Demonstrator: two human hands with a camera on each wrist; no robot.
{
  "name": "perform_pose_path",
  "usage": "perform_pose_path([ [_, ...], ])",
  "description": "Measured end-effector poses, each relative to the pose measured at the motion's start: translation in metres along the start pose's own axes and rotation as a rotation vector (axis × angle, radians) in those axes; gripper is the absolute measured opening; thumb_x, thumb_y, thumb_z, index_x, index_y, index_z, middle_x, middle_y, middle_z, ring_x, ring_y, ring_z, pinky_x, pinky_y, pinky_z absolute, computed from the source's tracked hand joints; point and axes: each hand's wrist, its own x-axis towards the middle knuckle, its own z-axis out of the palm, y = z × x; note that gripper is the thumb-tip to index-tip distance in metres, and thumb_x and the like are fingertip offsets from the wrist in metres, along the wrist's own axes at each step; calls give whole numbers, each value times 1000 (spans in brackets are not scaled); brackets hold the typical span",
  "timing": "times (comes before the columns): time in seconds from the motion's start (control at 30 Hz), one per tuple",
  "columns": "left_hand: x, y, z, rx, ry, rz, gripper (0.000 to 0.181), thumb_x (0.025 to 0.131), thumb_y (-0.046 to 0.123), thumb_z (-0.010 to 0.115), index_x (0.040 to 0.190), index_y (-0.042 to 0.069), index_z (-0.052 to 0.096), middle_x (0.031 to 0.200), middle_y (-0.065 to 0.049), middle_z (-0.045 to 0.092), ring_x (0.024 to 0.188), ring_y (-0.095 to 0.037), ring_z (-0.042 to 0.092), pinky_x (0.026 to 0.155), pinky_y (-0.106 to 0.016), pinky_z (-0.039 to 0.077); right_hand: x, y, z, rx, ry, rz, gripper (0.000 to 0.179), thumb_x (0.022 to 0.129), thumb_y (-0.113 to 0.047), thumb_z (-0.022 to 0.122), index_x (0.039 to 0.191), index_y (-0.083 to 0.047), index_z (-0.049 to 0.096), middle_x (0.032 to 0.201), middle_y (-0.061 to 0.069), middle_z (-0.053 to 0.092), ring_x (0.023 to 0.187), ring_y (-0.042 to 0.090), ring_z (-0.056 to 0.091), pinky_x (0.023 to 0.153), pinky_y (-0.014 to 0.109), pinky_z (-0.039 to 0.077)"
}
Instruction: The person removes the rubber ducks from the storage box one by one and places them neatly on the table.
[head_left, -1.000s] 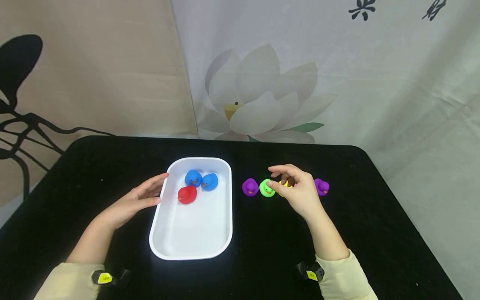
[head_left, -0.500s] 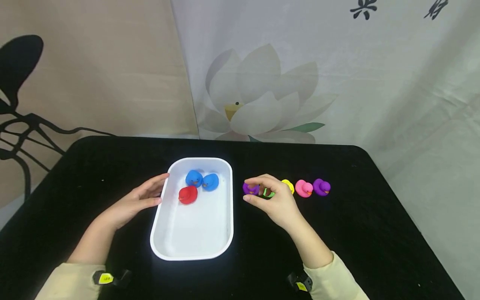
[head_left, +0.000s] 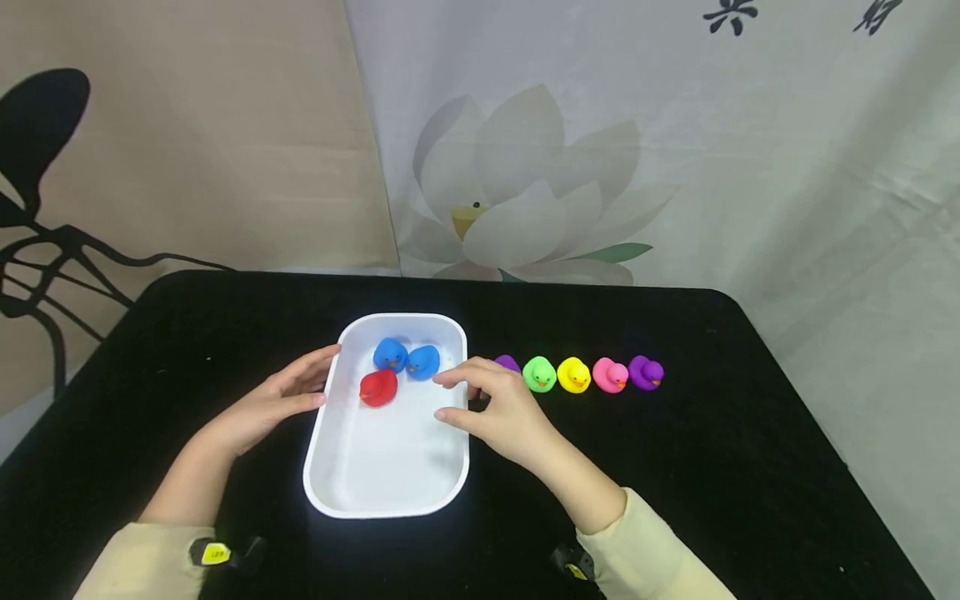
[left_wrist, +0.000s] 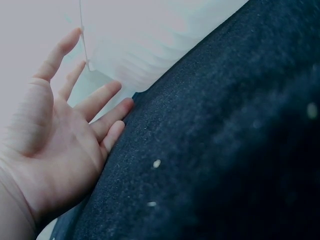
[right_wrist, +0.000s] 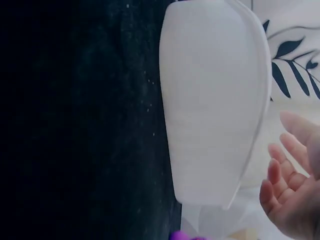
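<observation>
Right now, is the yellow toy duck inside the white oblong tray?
No, the yellow toy duck sits on the black table between the green toy duck and pink toy duck.

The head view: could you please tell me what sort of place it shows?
Probably an indoor tabletop work area, perhaps arranged for filming: a black table stands before a wrinkled backdrop printed with a large flower, and coloured toy ducks sit in a row beside a white tray.

The white tray (head_left: pixel 390 467) looks like smooth plastic with a soft sheen; the toy ducks (head_left: pixel 378 388) look smooth and rubbery. The tabletop (head_left: pixel 750 467) shows matt, napped cloth, the backdrop (head_left: pixel 787 167) creased fabric.
</observation>
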Motion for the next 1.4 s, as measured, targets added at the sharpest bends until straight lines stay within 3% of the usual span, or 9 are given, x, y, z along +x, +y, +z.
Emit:
perform_pose_path([
  [0.2, 0, 1, 0, 0, -1, 0, 65, 93, 17, 57, 150, 15, 27, 150, -12, 29, 130, -43, 34, 93, -58, 43, 20, -6, 14, -58, -116, -60, 38, 80, -18, 79, 116, -12, 68, 106, 0, 65, 87, 22, 57, 65, 21, 52],
  [0.5, 0, 2, 0, -10, -8, 6, 64, 93, 16, 56, 150, 16, 27, 150, -12, 29, 130, -42, 33, 94, -60, 41, 49, -12, 29, -193, -269, -27, 44, 80, -23, 79, 122, -16, 66, 114, -4, 62, 102, 15, 57, 76, 16, 50],
  [0.67, 0, 2, 0, -3, -1, -3, 64, 93, 17, 56, 150, 16, 27, 151, -12, 28, 131, -43, 32, 94, -60, 41, 65, -12, 36, -257, -309, -21, 44, 82, -26, 78, 123, -17, 65, 114, -3, 63, 105, 13, 57, 85, 20, 48],
  [1.07, -1, 1, 0, 11, 4, 6, 64, 93, 17, 56, 150, 17, 27, 151, -11, 29, 131, -42, 33, 94, -61, 40, 88, -3, 55, -308, -371, -2, 41, 82, -27, 77, 120, -16, 67, 109, -3, 65, 95, 12, 57, 81, 15, 43],
  [1.4, 0, 1, 1, 8, 2, 9, 64, 93, 16, 55, 150, 16, 27, 151, -13, 28, 131, -43, 33, 94, -61, 40, 93, 0, 65, -344, -371, 52, 40, 81, -28, 78, 118, -18, 69, 99, -7, 65, 91, 6, 54, 82, 17, 42],
])
